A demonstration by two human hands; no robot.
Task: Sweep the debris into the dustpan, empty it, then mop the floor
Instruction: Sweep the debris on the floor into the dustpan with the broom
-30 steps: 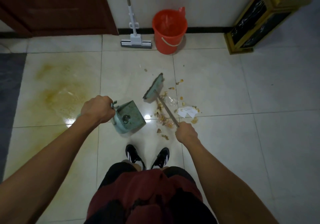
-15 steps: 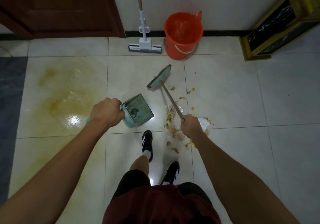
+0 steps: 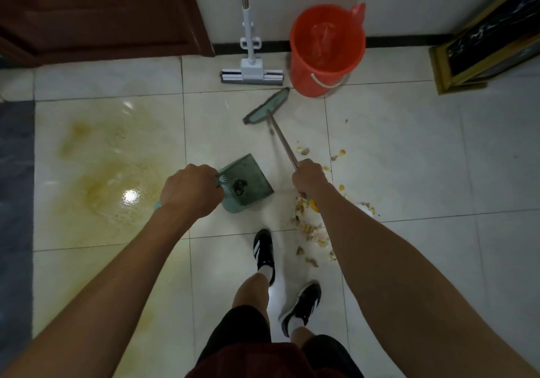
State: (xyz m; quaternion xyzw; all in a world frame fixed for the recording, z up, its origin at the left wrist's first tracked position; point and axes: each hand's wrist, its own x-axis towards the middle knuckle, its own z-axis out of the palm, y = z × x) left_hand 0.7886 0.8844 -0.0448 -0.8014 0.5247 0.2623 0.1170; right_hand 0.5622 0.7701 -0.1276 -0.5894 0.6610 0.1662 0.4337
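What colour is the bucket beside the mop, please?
The bucket is orange-red, seen clearly in the head view.

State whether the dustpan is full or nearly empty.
Nearly empty: the dustpan holds one dark clump; most debris lies on the floor.

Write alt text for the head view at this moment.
Seen from above, a person's left hand grips a green dustpan while the right hand holds a broom over scattered debris on a tiled floor. A mop and orange bucket stand by the wall.
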